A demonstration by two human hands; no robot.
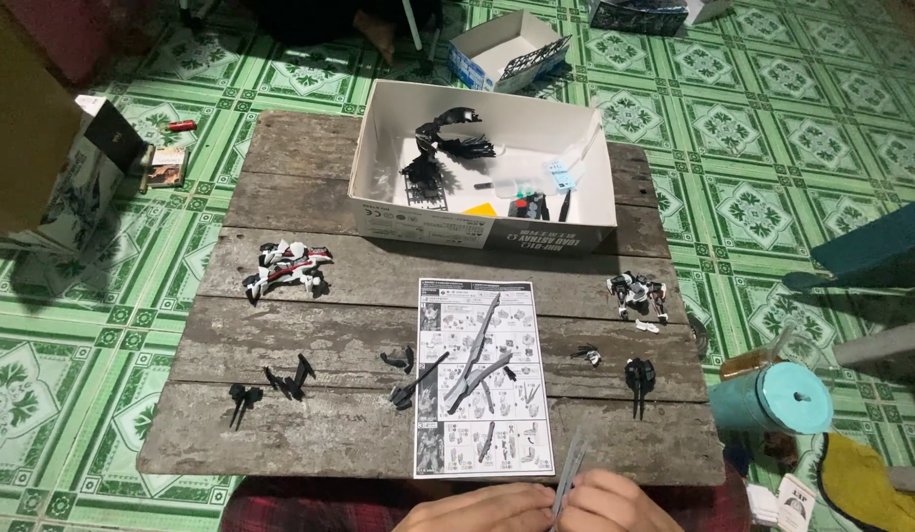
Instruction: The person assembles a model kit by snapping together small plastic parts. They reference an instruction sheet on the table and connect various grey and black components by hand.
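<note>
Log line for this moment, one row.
left hand: holds thin grey part | right hand: same part | instruction sheet: flat on wooden table

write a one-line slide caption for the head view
Two hands, left hand and right hand, hold a thin grey part below an instruction sheet on a wooden table.

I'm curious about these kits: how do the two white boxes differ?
The large box sits on the wooden table; the small box lies on the green floor. The large one holds several loose parts, the small one a single black parts frame. Both are open-topped white cardboard.
</note>
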